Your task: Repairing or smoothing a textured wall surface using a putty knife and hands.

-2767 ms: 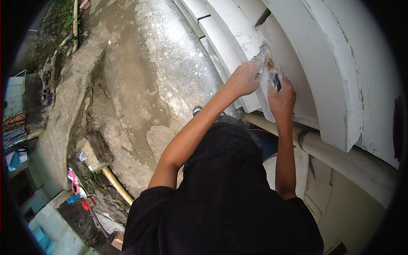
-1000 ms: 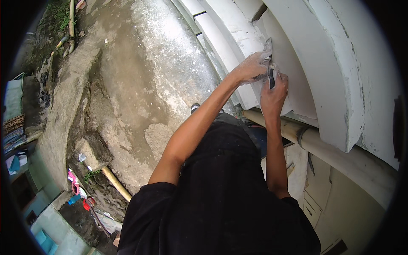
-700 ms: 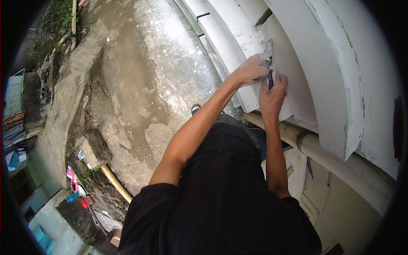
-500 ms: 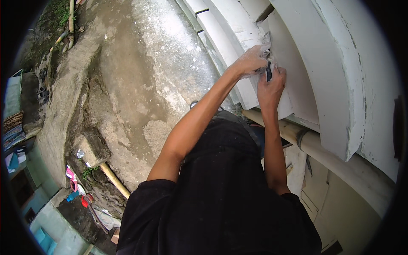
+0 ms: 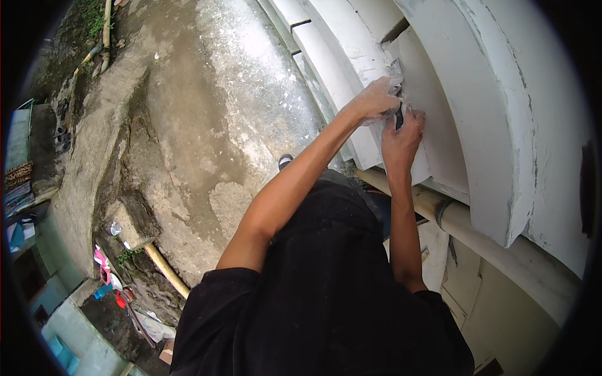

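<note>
My left hand [image 5: 374, 102] is closed, whitish with dust or paste, at a recess between white building ledges. Crumpled translucent plastic [image 5: 396, 67] sticks out beyond its fingers and seems to wrap part of the hand. Just below it, my right hand [image 5: 405, 135] is closed around a short black handle [image 5: 399, 118]; the far end of that tool is hidden by the plastic and my left fingers. The two hands almost touch. Beside them stand a white ledge [image 5: 338, 69] and a curved white panel [image 5: 461, 125].
A bamboo pole [image 5: 470, 222] runs below the white panels at right. White-spattered concrete ground [image 5: 251, 81] lies at left, with a stone block [image 5: 133, 220] and another bamboo pole [image 5: 167, 271]. Red scissors-like handles [image 5: 125, 297] lie among clutter at lower left. My shoe [image 5: 285, 160] shows beside my arm.
The view has shifted slightly, and both hands appear a little lower in it. More of my shoe shows. Each hand keeps its hold.
</note>
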`<state>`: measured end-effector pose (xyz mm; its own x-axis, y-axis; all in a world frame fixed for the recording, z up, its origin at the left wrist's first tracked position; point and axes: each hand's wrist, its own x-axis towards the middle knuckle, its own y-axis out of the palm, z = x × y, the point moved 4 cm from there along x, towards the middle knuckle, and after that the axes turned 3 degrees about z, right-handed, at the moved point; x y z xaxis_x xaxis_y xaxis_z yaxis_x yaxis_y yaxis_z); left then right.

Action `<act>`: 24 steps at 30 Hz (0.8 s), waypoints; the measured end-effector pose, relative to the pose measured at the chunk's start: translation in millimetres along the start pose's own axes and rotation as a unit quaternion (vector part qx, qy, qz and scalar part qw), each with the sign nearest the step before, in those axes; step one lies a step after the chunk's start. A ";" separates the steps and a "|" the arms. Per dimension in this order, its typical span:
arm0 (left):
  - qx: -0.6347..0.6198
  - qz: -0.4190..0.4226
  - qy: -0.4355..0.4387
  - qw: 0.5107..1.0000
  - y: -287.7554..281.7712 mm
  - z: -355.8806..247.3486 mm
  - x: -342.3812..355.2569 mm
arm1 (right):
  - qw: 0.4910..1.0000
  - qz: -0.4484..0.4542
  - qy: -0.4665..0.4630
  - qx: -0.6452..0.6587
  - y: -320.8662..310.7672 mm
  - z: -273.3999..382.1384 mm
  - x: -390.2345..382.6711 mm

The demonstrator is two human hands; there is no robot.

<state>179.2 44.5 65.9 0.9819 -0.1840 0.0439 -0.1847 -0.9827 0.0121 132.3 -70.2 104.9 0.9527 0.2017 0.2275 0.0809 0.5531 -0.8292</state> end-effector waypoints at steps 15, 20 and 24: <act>0.058 -0.134 0.169 0.975 -0.1 19.5 12.1 | 0.998 -0.029 -0.046 -0.022 2.9 9.4 8.2; 0.066 -0.010 0.024 0.997 6.7 28.8 12.0 | 0.999 -0.040 -0.031 -0.012 2.6 -0.9 -6.1; 0.080 -0.007 0.071 0.994 4.6 30.0 19.2 | 0.999 -0.024 -0.027 -0.012 -4.0 -1.3 0.6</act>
<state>198.4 35.8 36.8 0.9666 -0.1760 0.1862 -0.1500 -0.9779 -0.1456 132.9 -73.4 107.7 0.9301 0.2195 0.2944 0.1339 0.5438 -0.8285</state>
